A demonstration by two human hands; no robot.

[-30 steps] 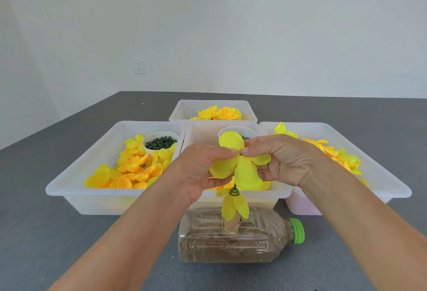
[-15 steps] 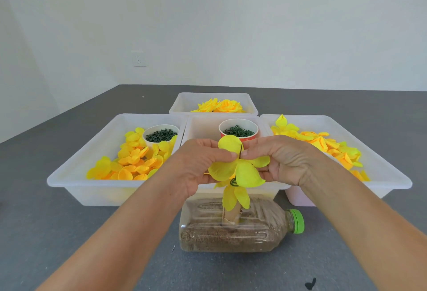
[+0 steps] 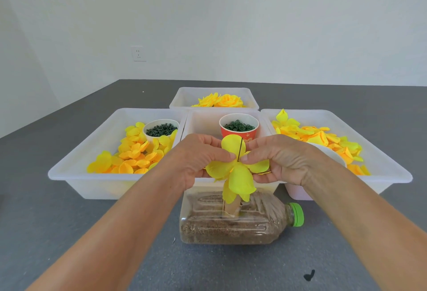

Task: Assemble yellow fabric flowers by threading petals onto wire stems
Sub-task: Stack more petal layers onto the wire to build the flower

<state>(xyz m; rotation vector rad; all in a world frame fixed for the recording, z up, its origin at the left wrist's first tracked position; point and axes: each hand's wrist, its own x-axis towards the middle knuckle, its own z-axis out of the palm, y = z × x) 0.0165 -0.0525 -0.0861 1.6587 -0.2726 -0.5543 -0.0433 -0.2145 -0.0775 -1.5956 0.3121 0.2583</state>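
Both hands meet at the middle of the table (image 3: 57, 233), above a plastic bottle (image 3: 233, 223) lying on its side with a green cap (image 3: 297, 214). Compared with a second ago, the yellow petal piece (image 3: 233, 166) sits a little lower on the dark wire stem (image 3: 239, 150), so more bare wire now stands above it, and the red paper cup (image 3: 239, 129) of green rings behind, half hidden earlier, shows fully over the knuckles. The hands themselves have barely shifted from half a second ago.

Left hand (image 3: 198, 159) comes in from the lower left, forearm stretched out, fingers curled and thumb tip pinching the petal piece just beside the wire. Right hand (image 3: 280, 159) mirrors it from the lower right, thumb and forefinger pinching the petals at the wire's other side, the remaining fingers tucked under a petal lobe. The thumb tips nearly touch, with the wire upright between them.

The stem rises from a cardboard tube (image 3: 232, 208) set into the bottle's upper side; more yellow petals hang below the pinched layer. Behind, a left tray (image 3: 76, 175) holds loose round petals and a white cup (image 3: 161, 128) of green rings, a right tray (image 3: 392, 175) holds more petals, and a far tray (image 3: 184, 99) holds finished yellow flowers (image 3: 219, 101).
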